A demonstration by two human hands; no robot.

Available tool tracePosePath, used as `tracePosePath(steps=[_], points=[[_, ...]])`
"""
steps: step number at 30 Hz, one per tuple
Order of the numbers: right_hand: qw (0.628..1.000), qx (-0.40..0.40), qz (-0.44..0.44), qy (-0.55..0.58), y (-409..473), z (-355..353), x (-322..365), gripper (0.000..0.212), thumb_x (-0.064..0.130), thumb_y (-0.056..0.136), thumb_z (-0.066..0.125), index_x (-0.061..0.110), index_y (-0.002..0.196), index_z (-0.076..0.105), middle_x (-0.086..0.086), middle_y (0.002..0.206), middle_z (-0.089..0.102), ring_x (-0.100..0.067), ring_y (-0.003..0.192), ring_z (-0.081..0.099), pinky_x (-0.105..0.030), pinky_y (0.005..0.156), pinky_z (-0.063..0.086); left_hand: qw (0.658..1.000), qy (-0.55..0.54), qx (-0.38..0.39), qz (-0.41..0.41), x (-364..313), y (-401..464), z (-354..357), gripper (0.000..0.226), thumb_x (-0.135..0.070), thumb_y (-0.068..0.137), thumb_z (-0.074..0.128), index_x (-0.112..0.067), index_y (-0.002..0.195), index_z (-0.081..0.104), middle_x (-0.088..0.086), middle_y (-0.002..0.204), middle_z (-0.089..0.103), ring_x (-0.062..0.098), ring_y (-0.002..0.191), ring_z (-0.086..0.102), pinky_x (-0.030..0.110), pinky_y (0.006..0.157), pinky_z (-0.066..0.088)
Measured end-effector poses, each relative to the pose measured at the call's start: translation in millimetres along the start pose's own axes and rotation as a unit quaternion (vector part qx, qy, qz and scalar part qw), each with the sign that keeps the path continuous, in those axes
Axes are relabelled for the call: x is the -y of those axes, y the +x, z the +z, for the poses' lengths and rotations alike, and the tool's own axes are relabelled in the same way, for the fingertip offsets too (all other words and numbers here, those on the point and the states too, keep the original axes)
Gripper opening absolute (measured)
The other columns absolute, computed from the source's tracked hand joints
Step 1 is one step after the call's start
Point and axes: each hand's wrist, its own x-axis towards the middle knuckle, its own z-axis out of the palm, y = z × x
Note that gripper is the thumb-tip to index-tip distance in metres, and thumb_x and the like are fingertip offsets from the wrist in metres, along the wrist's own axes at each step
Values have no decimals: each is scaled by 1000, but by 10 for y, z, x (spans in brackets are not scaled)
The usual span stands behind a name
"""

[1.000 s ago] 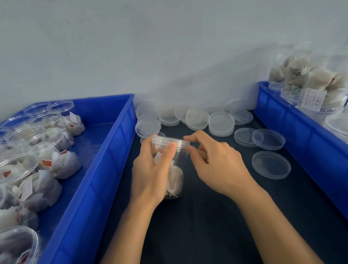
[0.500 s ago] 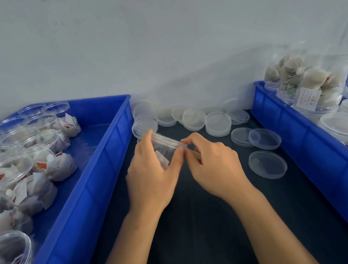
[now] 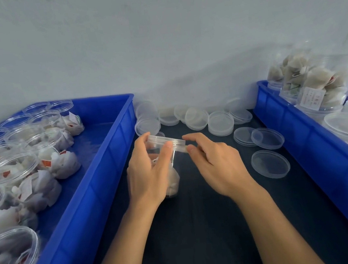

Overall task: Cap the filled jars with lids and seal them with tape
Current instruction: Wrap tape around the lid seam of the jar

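A clear plastic jar [image 3: 174, 180] filled with white tea bags stands on the dark table between my hands, with a clear lid [image 3: 166, 142] on its mouth. My left hand [image 3: 151, 171] grips the jar's side, its thumb pressed against the lid's rim. My right hand [image 3: 213, 162] pinches a short strip of clear tape [image 3: 182, 149] at the lid's right edge. Loose clear lids [image 3: 270, 164] lie to the right and in stacks [image 3: 220, 123] along the back.
A blue bin [image 3: 101, 180] on the left holds several open jars of tea bags [image 3: 51, 161]. A second blue bin [image 3: 309, 151] on the right holds capped jars [image 3: 316, 90]. A white wall stands close behind the table.
The jar was tipped toward me half a second ago and now stands more upright. My right hand has slid a little to the right along the lid's rim.
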Motion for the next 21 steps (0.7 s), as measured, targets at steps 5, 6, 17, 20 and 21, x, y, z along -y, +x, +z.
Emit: tracePosePath(steps=[5,6,17,20,21], points=[[1000,-12,2,-10,0,12,-26,34,50,106,33,47,134,51,27,61,53,-3,63,51,-34,65,41,999,-47,17,-19,25,12,33,66,-76,80,57,-42,137,58,-34,112,68,-17,105,62,7,77,46],[1000,-15,2,-13,2,16,-25,33,51,106,32,48,133,51,26,61,53,-4,62,52,-34,64,40,998,-56,23,-22,34,18,31,60,-75,81,58,-44,133,59,-36,113,68,-14,105,64,12,81,46],[999,-50,12,-14,-2,54,17,19,49,107,44,42,119,57,17,63,56,-13,67,59,-34,64,47,998,7,63,-20,12,28,-15,70,-81,82,55,-46,143,50,-25,119,68,-6,110,65,34,97,56],[998,-52,13,-25,-3,48,40,23,54,106,42,42,119,56,20,70,61,-11,70,62,-35,64,49,991,131,6,41,-71,-20,-7,87,-87,82,50,-39,153,41,-22,129,59,-1,113,58,24,85,46],[998,-52,14,-32,-2,50,55,26,56,106,39,42,119,56,19,74,65,-11,72,64,-35,65,50,988,147,-5,51,-90,-32,-5,87,-87,83,49,-38,154,39,-19,133,59,1,113,56,20,82,42]])
